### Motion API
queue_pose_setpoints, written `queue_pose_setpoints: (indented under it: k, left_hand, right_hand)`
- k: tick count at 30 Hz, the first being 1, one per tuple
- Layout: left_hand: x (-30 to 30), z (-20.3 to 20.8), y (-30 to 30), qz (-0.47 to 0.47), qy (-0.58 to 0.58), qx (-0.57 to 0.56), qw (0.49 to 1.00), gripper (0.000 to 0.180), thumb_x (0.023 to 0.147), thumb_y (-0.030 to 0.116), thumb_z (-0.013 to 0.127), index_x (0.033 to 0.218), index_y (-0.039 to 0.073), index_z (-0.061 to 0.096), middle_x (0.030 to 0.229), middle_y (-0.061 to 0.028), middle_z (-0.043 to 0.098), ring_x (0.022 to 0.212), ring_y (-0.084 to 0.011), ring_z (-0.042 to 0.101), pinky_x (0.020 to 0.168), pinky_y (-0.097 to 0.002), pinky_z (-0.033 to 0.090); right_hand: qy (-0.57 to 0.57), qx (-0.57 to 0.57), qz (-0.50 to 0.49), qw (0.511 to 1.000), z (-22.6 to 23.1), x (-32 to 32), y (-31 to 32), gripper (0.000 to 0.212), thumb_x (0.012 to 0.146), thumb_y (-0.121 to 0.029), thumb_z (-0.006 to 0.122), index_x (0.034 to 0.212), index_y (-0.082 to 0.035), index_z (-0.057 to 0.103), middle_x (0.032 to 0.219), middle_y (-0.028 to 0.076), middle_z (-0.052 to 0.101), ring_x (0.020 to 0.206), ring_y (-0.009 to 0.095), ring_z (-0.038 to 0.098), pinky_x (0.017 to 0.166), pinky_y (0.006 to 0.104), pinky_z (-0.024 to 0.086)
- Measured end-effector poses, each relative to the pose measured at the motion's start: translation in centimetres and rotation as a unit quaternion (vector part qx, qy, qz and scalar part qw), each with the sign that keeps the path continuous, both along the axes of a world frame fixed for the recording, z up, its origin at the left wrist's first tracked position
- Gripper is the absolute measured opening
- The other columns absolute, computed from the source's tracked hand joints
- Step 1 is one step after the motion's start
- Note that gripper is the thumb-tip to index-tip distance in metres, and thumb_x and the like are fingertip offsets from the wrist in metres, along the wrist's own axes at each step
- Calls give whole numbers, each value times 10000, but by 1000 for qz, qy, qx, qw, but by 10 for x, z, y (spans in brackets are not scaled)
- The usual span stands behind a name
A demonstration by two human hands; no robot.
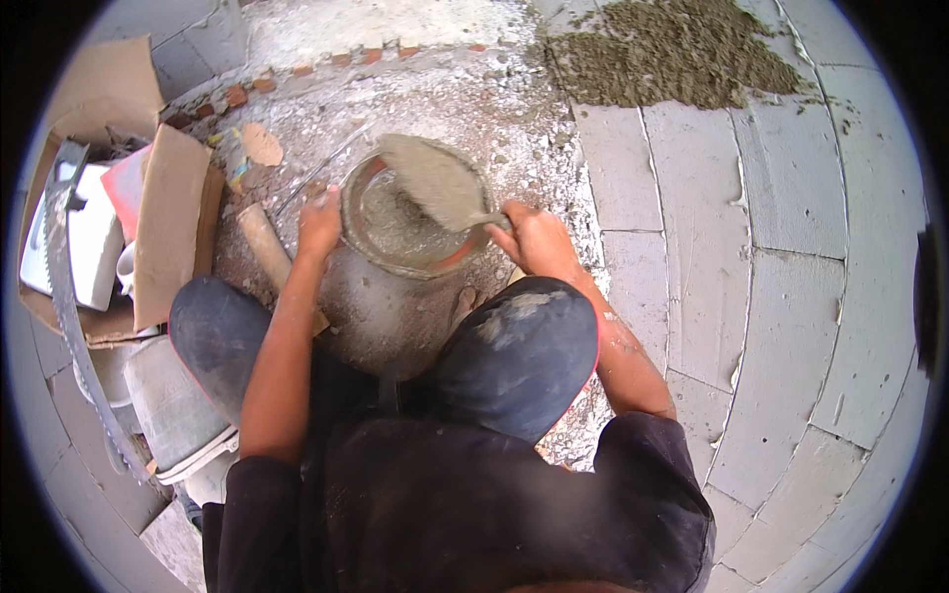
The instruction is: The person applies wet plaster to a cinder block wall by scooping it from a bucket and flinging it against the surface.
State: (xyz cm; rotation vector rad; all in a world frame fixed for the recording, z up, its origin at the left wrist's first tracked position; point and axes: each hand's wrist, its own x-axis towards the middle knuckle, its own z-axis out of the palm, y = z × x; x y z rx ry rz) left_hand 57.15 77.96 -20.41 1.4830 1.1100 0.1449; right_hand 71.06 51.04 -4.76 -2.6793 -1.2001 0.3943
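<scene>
A round bucket [395,266] stands between my knees with wet grey mortar [393,217] inside. My left hand [317,227] is closed on the left side of its rim. My right hand [539,240] grips the handle of a trowel [435,182], just beyond the bucket's right edge. The trowel's blade is coated in mortar and lies over the bucket opening, tilted toward the far left. Part of the mortar in the bucket is hidden beneath the blade.
At left, an open cardboard box [176,222] holds white items, with a long saw [69,287] leaning on it. A wooden piece [265,240] lies beside the bucket. A mortar heap [682,54] covers part of the grey blocks [791,316] at right. Rubble and brick bits surround the bucket.
</scene>
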Motion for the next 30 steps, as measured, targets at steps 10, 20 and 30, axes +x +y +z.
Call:
queue_pose_setpoints:
  k: [10,20,30]
  left_hand:
    - [2,13,-8,36,11,-158,987,637,985,586,447,1187,24,668,897,-65,595,791,-218,578,634,-401,499]
    - [5,15,-16,48,20,-78,996,601,960,480,570,1208,-63,644,1084,-203,687,856,-274,667,745,-410,535]
    - [7,28,-43,-21,-50,-51,997,522,942,408,617,1118,-79,676,968,-277,703,917,-329,691,849,-405,494]
  right_hand:
    - [189,114,-298,929,50,121,-134,274,1004,-282,542,1057,-43,664,646,25,555,498,94,506,414,253,445]
    - [-116,8,-234,965,160,7,-90,238,969,-255,604,985,-20,640,600,81,545,513,195,498,527,348,424]
    - [-28,-258,103,960,-51,1,-4,238,934,-230,581,1086,-47,573,835,194,678,796,389,686,692,493,547]
